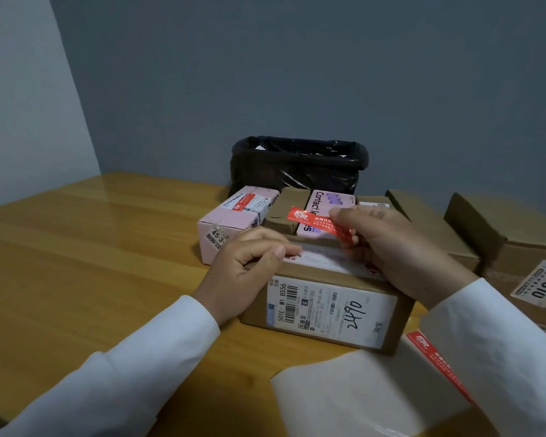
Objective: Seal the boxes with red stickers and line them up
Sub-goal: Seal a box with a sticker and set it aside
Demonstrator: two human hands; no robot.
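The right hand (pixel 391 247) pinches a limp, likely tacky red paper sticker (pixel 316 222) by one end; the left hand (pixel 249 266), fingers curled, grips the stiff-looking brown cardboard box (pixel 328 313).

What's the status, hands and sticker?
Left hand grips cardboard box top edge. Right hand pinches red sticker above it, not yet stuck. Nothing blocks the box top.

A black-bagged bin (pixel 298 165) stands at the back of the wooden table (pixel 92 247).
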